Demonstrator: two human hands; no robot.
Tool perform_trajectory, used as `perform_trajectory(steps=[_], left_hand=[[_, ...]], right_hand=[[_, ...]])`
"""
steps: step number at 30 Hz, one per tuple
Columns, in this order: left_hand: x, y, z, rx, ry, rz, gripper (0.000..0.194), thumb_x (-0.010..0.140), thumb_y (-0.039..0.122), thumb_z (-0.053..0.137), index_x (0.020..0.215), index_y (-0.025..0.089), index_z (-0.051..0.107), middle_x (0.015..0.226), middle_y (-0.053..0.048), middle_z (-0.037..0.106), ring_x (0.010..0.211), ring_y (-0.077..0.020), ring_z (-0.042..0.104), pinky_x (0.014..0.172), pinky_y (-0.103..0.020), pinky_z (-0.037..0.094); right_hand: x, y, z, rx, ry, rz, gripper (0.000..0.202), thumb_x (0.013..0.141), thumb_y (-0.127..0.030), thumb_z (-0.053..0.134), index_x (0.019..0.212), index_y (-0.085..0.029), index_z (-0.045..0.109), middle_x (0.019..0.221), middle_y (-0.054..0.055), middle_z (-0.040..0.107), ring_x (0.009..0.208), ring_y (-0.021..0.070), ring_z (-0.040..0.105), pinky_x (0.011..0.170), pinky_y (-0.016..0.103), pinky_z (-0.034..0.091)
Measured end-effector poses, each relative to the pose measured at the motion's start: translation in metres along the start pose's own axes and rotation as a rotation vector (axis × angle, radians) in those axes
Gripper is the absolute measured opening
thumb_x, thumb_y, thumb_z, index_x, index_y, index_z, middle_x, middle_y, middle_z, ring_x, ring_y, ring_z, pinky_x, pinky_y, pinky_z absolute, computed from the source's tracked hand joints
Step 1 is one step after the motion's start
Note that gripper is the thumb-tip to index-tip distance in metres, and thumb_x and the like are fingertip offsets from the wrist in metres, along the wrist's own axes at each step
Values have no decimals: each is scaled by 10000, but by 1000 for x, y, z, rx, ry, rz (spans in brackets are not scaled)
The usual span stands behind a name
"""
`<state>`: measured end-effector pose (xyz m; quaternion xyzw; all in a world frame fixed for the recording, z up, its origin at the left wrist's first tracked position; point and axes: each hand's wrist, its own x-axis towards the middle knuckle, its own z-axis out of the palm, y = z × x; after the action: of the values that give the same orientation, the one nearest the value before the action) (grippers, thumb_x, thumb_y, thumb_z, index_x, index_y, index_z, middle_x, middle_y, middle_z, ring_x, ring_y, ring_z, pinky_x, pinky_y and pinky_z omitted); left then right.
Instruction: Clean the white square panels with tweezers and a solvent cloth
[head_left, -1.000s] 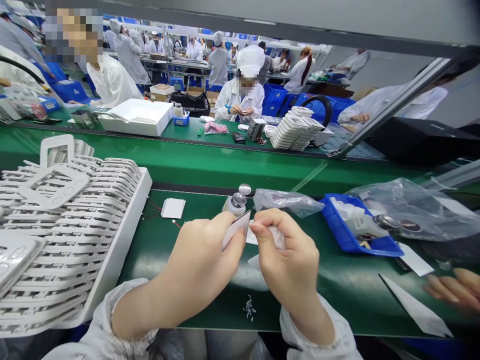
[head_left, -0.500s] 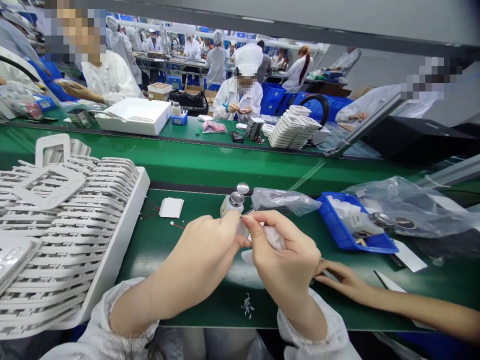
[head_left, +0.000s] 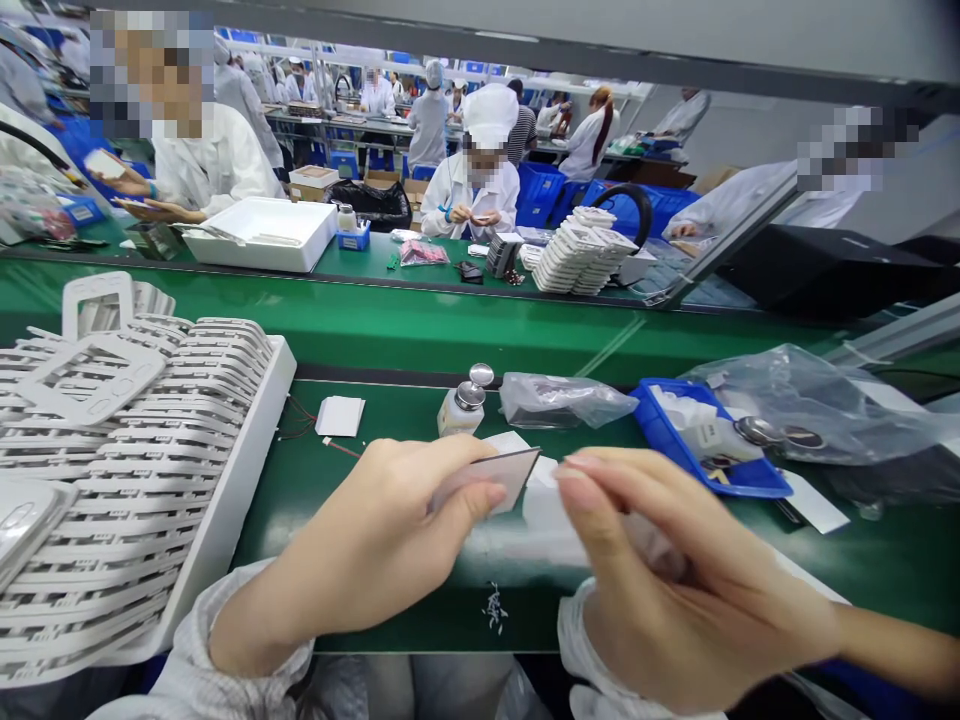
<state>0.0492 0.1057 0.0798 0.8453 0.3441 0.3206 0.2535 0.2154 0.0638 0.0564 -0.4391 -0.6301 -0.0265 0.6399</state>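
My left hand [head_left: 375, 530] pinches a thin, flat rectangular panel [head_left: 514, 475] between thumb and fingers, its face tilted toward me. To the right, apart from the panel, my right hand [head_left: 645, 560] is closed with thumb and forefinger together. A crumpled white wipe [head_left: 664, 545] shows in its palm; whether the fingertips also pinch something is too blurred to tell. White sheets [head_left: 544, 495] lie on the green table behind the hands. Small white scraps [head_left: 493, 607] are scattered near the table's front edge.
On the left stands a white tray [head_left: 247, 490] stacked with white plastic frames. A pump bottle [head_left: 461, 405], a plastic bag [head_left: 562, 400] and a blue bin [head_left: 712, 480] line the back. A co-worker's forearm [head_left: 892, 645] reaches in from the right, partly behind my right hand.
My hands, together half a second ago, are now apart. My right hand has moved right and toward me; the panel in my left hand has come into plain view.
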Motion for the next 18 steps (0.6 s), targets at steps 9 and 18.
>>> perform_trajectory(steps=[9,18], left_hand=[[-8,3,-7,128,1,89,102,907,155,551,912,222,628,797,55,727,652,-106,667,588,-211,441],[-10,5,-10,229,34,118,164,927,182,497,903,234,650,727,53,726,592,-113,660,567,-222,445]], right_hand=[[16,5,-12,193,-347,70,294,791,5,633,961,-227,700,774,12,686,666,151,645,518,258,520],[19,4,-12,177,-385,45,275,789,-7,637,943,-224,705,744,5,702,641,145,655,507,236,519]])
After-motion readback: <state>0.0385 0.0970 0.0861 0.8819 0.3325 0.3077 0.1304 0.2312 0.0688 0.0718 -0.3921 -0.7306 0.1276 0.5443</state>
